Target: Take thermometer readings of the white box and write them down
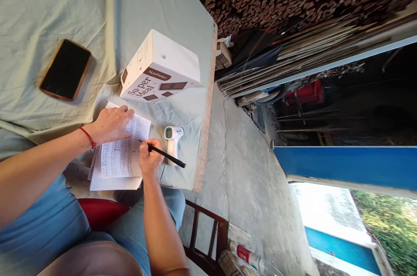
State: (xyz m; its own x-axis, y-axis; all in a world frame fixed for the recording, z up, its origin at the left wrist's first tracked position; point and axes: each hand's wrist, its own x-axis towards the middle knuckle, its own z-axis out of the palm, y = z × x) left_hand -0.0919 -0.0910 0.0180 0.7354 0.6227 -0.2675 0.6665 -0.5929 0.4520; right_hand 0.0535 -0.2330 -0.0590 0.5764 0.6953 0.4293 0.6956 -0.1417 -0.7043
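Observation:
My right hand (151, 157) grips a black pen (167, 156), its lower end against a sheet of paper (119, 158) covered in rows of handwriting. Across the upper part of that sheet lies my left hand (114, 124), fingers stretched out and palm down, a red cord at the wrist. More white paper (114, 184) sticks out beneath the written sheet. Just right of the pen hand rests a white and blue infrared thermometer (173, 143). Beyond the left hand stands a white box (163, 67) marked "Super Meal".
A phone (66, 70) in a brown case lies on the cloth-covered table (140, 2). The table's wooden edge (206, 137) runs along the right. Below it are a dark wooden chair (208, 232) and concrete floor (247, 171). Stacked firewood (293, 2) stands at the back.

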